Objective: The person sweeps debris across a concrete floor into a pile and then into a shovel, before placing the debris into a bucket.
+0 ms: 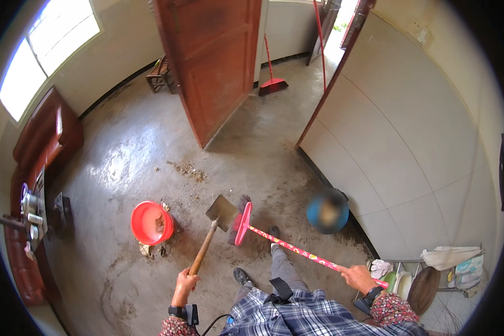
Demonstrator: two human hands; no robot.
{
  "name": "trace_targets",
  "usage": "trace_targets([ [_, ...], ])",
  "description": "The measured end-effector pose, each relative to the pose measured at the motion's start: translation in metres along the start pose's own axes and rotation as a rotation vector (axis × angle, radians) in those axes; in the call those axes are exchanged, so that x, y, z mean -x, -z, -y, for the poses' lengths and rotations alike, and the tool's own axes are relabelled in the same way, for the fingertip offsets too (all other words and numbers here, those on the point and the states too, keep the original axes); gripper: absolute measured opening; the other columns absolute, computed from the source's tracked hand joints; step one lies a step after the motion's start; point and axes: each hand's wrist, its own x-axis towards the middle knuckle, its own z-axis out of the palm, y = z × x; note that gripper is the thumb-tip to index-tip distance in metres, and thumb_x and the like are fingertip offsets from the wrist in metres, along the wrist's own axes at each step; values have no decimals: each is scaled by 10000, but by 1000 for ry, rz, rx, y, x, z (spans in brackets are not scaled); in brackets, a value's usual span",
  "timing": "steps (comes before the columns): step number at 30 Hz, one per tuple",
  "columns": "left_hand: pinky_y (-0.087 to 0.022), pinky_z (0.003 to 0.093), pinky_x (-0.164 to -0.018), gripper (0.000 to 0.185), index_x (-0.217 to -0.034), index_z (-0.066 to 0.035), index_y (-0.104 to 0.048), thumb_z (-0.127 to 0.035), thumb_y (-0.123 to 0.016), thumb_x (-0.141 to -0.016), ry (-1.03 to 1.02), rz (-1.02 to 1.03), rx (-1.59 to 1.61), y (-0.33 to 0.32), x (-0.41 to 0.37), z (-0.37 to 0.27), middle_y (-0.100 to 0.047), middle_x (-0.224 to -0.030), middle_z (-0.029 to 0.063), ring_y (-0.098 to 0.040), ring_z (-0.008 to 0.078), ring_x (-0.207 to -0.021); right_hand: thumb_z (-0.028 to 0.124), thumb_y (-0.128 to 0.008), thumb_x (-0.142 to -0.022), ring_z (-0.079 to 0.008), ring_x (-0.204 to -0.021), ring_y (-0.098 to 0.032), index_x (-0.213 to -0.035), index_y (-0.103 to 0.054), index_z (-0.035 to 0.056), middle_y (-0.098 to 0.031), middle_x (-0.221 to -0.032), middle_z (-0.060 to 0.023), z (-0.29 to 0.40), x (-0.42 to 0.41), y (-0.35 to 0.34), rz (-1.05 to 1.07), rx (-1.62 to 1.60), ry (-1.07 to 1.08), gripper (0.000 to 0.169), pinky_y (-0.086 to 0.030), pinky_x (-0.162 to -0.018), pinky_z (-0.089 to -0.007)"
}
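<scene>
My left hand [185, 282] is closed around the wooden handle of a shovel [221, 213], its square metal blade low over or on the floor. In my right hand [358, 278] is the pink patterned handle of a broom [243, 222]. The broom's dark bristles are close beside the blade's right side; whether they touch I cannot tell. To the left of the shovel stands a red plastic bucket [145, 222] with something brown inside. Beyond the blade, a patch of debris [190, 171] lies on the concrete floor, and crumpled scraps [145, 250] lie by the bucket.
A blue round bin [327, 211] with blurred contents stands by the right wall. Ahead is an open wooden door [216, 67], with a red broom [273, 86] past it. A red sofa [48, 130] is at left, a metal rack [403, 264] at lower right.
</scene>
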Motion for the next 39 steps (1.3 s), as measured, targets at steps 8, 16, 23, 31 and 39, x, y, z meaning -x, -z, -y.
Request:
trace_targets([
  [8, -466, 426, -662, 240, -865, -103, -601, -120, -549, -632, -667, -120, -977, -86, -129, -227, -605, -777, 161, -581, 339, -774, 254, -546, -758, -298, -529, -568, -1025, -552, 234, -560, -564, -99, -82, -53, -16, 90, -123, -21, 268, -432, -465, -414],
  [16, -471, 409, -580, 182, -821, -135, -621, -205, -625, -653, -1039, 237, -1602, -312, -254, -422, -603, -721, 91, -595, 294, -708, 249, -501, -779, -247, -485, -557, -1089, -559, 235, -574, -616, -107, -139, -73, -44, 216, -151, -97, 315, -429, -427, -367],
  [23, -455, 349, -516, 106, -635, -106, -631, -204, -597, -653, -1616, 329, -1736, -486, -310, -495, -597, -635, 73, -602, 256, -641, 166, -386, -864, -351, -540, -553, -1273, -321, 390, -570, -704, -222, -152, -89, -32, 357, -573, -366, 470, -430, -525, -500],
  [31, -488, 354, -606, 139, -753, -74, -631, -159, -620, -644, -1445, 477, -1775, -603, -326, -567, -625, -736, 94, -618, 259, -741, 50, -452, -759, -313, -528, -573, -1213, -447, 311, -586, -621, -147, -156, -84, -79, 328, -503, -437, 524, -447, -460, -432],
  [39, -451, 435, -645, 256, -806, 6, -520, -165, -599, -632, -1210, 221, -964, -645, -352, -576, -581, -749, 202, -560, 381, -756, 32, -510, -668, -287, -492, -559, -825, -636, 105, -560, -557, -125, -163, -102, -48, 122, -512, -476, 214, -444, -455, -399],
])
